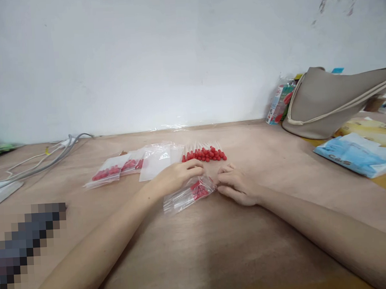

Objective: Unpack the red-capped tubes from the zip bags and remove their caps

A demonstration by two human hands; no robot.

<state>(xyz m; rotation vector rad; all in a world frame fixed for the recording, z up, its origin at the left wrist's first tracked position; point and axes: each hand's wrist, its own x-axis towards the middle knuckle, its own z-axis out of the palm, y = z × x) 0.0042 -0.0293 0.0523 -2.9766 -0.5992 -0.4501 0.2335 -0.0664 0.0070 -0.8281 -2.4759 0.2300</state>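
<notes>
Here, left hand (178, 174): fingers pinched on the clear bag (189, 194) of red-tipped sticks.
Right hand (237, 186): fingers together, closed on the bag's right end.
Bag: flat on the desk (198, 247), between both hands.
Loose sticks (204, 154): just behind the hands.
Filled bags (116, 170): left, near cables (41, 163).

filled bags (116, 170) lie left of loose sticks (204, 153), handbag (326, 101) far right.

Bare table (198, 247) near the body; loose red-tipped sticks (204, 153) and filled bags (116, 170) just beyond.
</notes>
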